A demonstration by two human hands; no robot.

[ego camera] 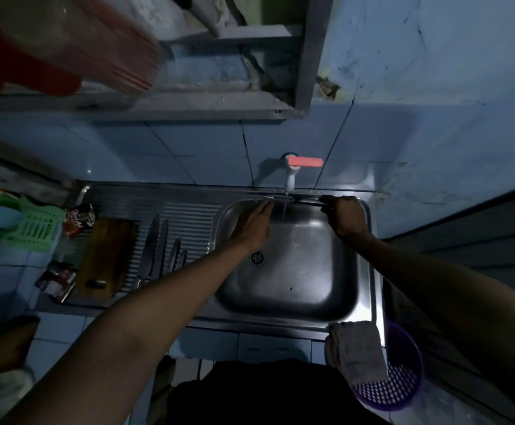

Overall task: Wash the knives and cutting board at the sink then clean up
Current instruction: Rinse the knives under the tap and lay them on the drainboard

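Note:
My right hand (346, 216) grips the handle of a knife (296, 200) whose blade lies sideways under the tap (290, 176). A thin stream of water falls on the blade. Fingers straight, my left hand (254, 223) touches the blade near its tip. Both hands are over the steel sink (290, 305). Several other knives (161, 246) lie side by side on the ribbed drainboard to the left. Beside them lies a wooden cutting board (106, 256).
A green plastic rack (35, 225) and snack packets (76, 220) sit at the far left. A grey cloth (357, 348) hangs over the sink's front right corner above a purple basket (400, 372). A shelf with red plastic ware (66, 47) hangs above.

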